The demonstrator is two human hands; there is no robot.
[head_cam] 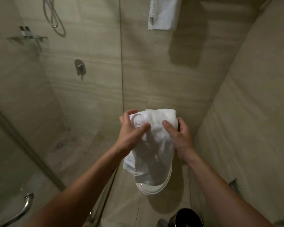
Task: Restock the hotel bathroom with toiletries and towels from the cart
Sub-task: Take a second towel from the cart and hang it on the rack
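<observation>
Both hands hold a white hand towel (156, 140) up in front of the tiled wall: the left hand (131, 131) curls round its left edge, and the right hand (180, 133) pinches its right side with the thumb on the front. The towel's loose end hangs over the white toilet (152, 190) below. A second white towel (164, 13) hangs high on the wall, and two small bottles (25, 31) stand on the glass shelf (39, 38) in the shower.

A crumpled towel (154, 141) was gripped at its upper end by the left hand (131, 133) and the right hand (180, 136), thumbs laid on its front, its lower end hung above a white toilet (152, 189). A folded towel (164, 13) was hung high on the wall. Two small bottles (25, 31) were set on a glass shelf (28, 38) in the shower.
</observation>
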